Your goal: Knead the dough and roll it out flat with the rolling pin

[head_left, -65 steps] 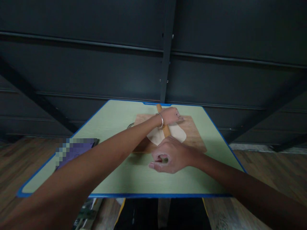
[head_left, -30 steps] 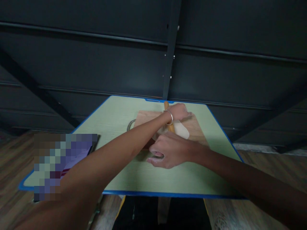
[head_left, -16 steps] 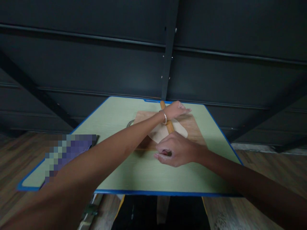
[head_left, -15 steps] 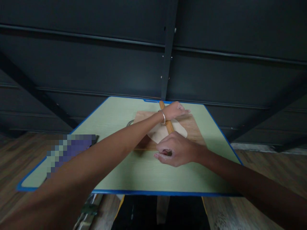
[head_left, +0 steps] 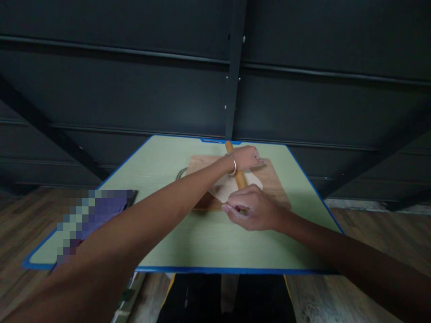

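Observation:
A wooden rolling pin (head_left: 240,180) lies aslant over a flat, pale sheet of dough (head_left: 221,188) on a wooden cutting board (head_left: 276,190). My left hand (head_left: 248,158), a silver bangle at its wrist, reaches across the pin's far half with its fingers curled; the hand covers part of the pin. At the near end, my right hand (head_left: 252,207) is closed over the pin, thumb and fingers bent towards the left. Pale, flour-like powder marks the fingers. Part of the dough is hidden under my left forearm.
The board rests on a light green table (head_left: 161,166) with a blue edge. A metal handle (head_left: 181,173) shows at the board's left. Farther left lies a purple, partly pixelated item (head_left: 104,211). A dark panelled wall (head_left: 168,94) stands behind the table.
The rolling pin and both hands have shifted slightly to the right over the dough. The left hand's outstretched fingers are now more curled in.

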